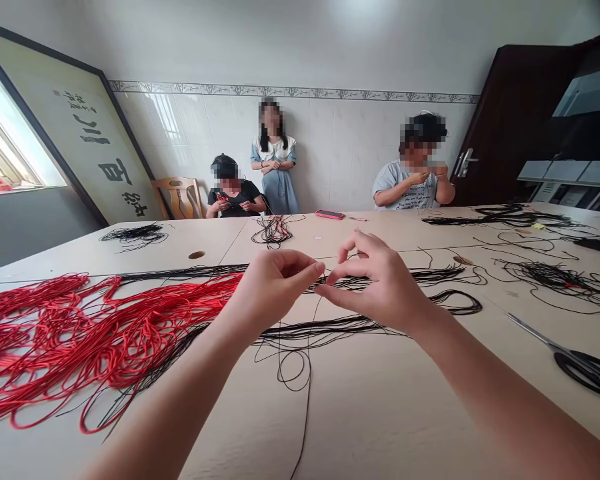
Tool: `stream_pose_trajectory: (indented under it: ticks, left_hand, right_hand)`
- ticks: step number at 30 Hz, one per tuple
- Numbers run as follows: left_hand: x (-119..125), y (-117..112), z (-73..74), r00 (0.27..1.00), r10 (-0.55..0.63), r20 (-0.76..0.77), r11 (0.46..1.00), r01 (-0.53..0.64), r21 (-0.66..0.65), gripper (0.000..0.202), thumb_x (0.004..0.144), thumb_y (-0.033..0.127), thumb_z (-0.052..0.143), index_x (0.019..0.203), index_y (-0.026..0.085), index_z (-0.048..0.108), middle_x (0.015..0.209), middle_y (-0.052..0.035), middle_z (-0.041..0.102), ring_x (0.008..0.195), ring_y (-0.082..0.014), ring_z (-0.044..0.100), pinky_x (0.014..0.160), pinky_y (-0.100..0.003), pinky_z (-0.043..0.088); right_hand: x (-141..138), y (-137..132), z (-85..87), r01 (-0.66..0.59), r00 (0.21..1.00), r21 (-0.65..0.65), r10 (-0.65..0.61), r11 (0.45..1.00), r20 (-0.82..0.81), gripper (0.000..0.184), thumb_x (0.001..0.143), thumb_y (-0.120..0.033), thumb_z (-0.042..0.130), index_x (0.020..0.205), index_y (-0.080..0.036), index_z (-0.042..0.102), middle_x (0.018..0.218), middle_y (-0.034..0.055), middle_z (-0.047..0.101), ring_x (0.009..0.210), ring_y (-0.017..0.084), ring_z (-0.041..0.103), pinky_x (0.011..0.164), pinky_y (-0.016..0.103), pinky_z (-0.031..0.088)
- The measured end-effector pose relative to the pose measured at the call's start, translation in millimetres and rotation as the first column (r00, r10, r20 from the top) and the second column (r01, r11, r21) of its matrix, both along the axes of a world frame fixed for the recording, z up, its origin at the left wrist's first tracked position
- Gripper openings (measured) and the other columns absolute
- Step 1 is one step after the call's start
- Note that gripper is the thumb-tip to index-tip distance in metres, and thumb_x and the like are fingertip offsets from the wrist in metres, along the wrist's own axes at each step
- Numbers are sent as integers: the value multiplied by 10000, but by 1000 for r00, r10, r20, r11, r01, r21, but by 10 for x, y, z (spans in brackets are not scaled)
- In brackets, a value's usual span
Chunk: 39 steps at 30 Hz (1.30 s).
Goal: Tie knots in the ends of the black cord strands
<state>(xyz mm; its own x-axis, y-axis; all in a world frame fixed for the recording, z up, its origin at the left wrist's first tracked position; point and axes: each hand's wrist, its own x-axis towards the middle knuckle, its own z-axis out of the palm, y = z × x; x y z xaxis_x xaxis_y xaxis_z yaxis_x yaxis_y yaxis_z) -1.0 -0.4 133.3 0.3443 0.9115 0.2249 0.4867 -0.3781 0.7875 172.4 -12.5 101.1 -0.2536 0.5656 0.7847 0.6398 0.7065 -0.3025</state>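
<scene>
bright daylight from the window (10, 153) on the left; soft shadows, sharp focus, wide-angle bending at the edges.

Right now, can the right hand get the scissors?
Probably yes. The scissors lie on the table right of that arm, nothing in between. But the right hand and left hand pinch a thin black cord, so it would need to let go first.

A thin black cord (306, 407), pinched between the left hand (270, 283) and right hand (385, 283), hangs slack to the pale surface (380, 413), curls in a loose loop and trails toward the near edge.
</scene>
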Motion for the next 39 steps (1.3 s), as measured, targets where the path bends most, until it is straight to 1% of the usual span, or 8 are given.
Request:
stream_pose_trajectory:
  ticks: [3,7,11,15,18,27,36,39]
  left_hand:
    - [9,-12,0,1000,-5,2,1000,5,-18,321,749,488,567,760,179,653,536,39,386,450,-63,242,408,-204,174]
    - [13,-10,-7,1000,-11,-6,1000,11,-26,299,755,462,561,767,175,647,551,39,394,447,-59,233,410,-207,171]
    - [23,-14,-16,998,-48,-45,999,48,-12,284,781,429,523,723,166,612,539,47,329,463,-68,240,412,-203,176]
    - [47,-32,-34,994,-75,-85,997,74,-23,259,794,397,496,703,165,568,544,48,325,464,-68,249,399,-190,190]
    - [55,-32,-48,992,-76,-101,997,73,-34,265,806,396,469,717,165,565,552,47,320,458,-67,249,392,-190,182]
    - [36,2,-31,994,-21,-105,999,25,34,294,798,433,492,695,168,566,541,47,317,472,-72,242,422,-207,182]
    - [-58,-76,126,990,-82,-117,990,67,-126,358,820,497,454,676,181,539,546,38,324,447,-65,172,410,-245,101]
    - [-63,-114,162,992,-98,-79,985,85,-153,300,806,455,495,695,185,562,573,29,345,469,-70,229,413,-239,135]
  right_hand:
    - [-14,-1,-10,48,998,-8,-48,999,46,156,783,-341,621,784,-209,704,813,47,510,755,155,478,649,288,408]
    - [-5,-22,1,22,994,-40,-17,999,105,132,822,-225,551,826,-190,679,828,51,537,757,152,478,656,280,408]
    - [12,-33,18,-18,982,-73,31,997,188,141,839,-173,494,790,-165,627,735,33,563,749,152,473,676,277,395]
    - [10,-28,16,20,970,-90,3,996,241,158,821,-167,474,681,-157,546,603,-5,491,617,119,408,583,251,352]
    - [8,-31,14,21,972,-119,7,993,234,161,808,-165,473,659,-156,534,612,-9,472,590,105,403,544,236,333]
    - [47,-29,19,-44,977,-157,75,987,199,115,805,-148,478,737,-169,569,801,18,571,651,113,503,609,244,378]
    - [115,-91,96,-104,986,-46,109,994,126,95,773,-126,516,704,-168,567,719,9,569,630,113,454,566,244,356]
    - [112,-120,111,-111,991,-46,114,993,72,64,772,-126,519,747,-172,555,665,-16,533,555,92,401,509,233,324]
